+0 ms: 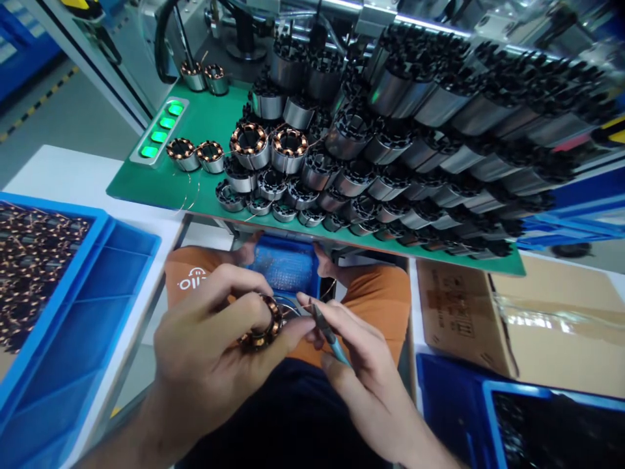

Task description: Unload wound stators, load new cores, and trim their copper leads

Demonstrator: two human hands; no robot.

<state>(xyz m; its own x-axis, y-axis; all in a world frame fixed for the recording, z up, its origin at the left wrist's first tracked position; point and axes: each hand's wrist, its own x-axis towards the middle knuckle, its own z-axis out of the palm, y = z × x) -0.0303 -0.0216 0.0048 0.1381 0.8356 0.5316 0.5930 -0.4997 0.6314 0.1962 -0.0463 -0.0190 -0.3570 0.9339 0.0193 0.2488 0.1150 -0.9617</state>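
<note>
My left hand [209, 345] is closed round a copper-wound stator [269, 320], whose ring of copper coils faces right, partly hidden by the fingers. In my right hand [364, 371] are small cutters [329, 332] with a light-blue handle, their metal jaws pointing up and left. The left thumb reaches across to the fingertips of my right hand, close beside the cutter jaws. Thin wire shows between the stator and the jaws, though its ends are too small to make out.
Rows of stators [351, 133] stand on a green board [205, 195] in front, some copper-wound at its left. Green lit buttons [159, 137] sit there too. Blue bins [105, 260] flank me; a cardboard box [459, 312] lies at right, a blue basket [286, 264] below.
</note>
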